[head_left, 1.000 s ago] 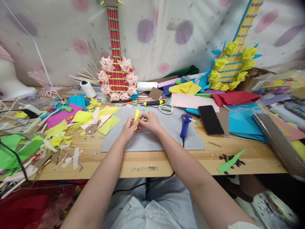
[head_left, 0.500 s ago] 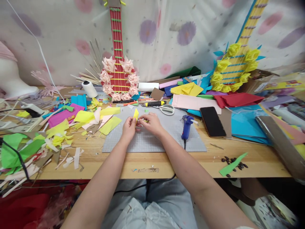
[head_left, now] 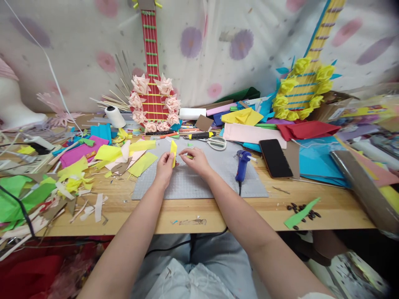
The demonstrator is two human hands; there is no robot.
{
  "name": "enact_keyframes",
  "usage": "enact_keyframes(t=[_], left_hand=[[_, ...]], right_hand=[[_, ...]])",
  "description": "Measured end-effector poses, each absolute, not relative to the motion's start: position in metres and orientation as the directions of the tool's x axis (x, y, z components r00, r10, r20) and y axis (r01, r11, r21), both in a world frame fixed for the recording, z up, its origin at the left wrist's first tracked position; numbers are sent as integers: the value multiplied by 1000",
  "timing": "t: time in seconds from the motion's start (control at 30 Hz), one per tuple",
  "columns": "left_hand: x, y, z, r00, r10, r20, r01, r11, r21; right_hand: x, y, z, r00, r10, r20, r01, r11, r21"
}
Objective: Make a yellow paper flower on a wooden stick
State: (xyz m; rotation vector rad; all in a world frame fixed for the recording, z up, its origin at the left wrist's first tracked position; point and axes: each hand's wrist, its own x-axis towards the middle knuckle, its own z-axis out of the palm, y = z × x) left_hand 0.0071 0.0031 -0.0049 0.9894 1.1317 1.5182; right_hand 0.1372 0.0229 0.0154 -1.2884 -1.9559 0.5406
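A folded piece of yellow crepe paper (head_left: 173, 150) stands upright above the grey cutting mat (head_left: 199, 182). My left hand (head_left: 165, 167) is closed on it, pinching it between thumb and fingers. Just to the right is my right hand (head_left: 196, 161), apart from the paper, its fingers bent and drawn together. Something small and yellowish shows under those fingers, too little of it to name. On the right of the mat stands a blue hot glue gun (head_left: 242, 166). Scissors (head_left: 216, 143) and a black-and-yellow utility knife (head_left: 202, 136) lie along the mat's far edge.
Yellow paper scraps (head_left: 141, 164) and other cuttings cover the left. A phone (head_left: 276, 158), blue sheets (head_left: 321, 166) and dark beads (head_left: 301, 209) under a green strip are on the right. Behind stand a red paper guitar (head_left: 154, 101) and a yellow one (head_left: 301, 91).
My hands have drawn slightly apart; the right has come away from the yellow paper, which stays in the left. The whole view has shifted a little.
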Motion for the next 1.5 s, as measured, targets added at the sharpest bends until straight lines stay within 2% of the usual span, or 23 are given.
enact_keyframes(t=[0.27,0.43,0.57,0.7,0.83,0.93,1.0,1.17,1.37,1.5], left_hand=[[3,4,-4,-138,990,9,-318,-52,947],[3,2,-2,-144,990,9,-289,-51,956],[6,2,-1,-218,976,12,-265,-71,962],[8,1,0,-287,957,-47,-287,-39,957],[7,3,-2,-308,947,-87,-319,-17,947],[6,4,-2,-299,948,-111,-338,3,941],[5,5,-1,-323,939,-121,-358,-3,934],[4,5,-1,-339,934,-112,-371,-24,928],[7,4,-3,-303,950,-78,-324,-26,946],[8,2,-2,-278,960,-41,-278,-39,960]], right_hand=[[134,29,7,-257,928,270,360,352,-864],[134,28,8,-250,934,256,221,313,-924],[135,30,6,-231,938,258,200,305,-931],[136,29,6,-232,919,319,326,383,-864],[137,22,13,-229,866,444,545,492,-679],[138,18,18,-283,824,491,593,553,-586],[139,17,19,-283,823,493,599,553,-579],[146,20,19,-192,863,467,520,493,-698],[148,24,17,-366,880,304,178,387,-905],[144,25,16,-365,902,233,93,284,-954]])
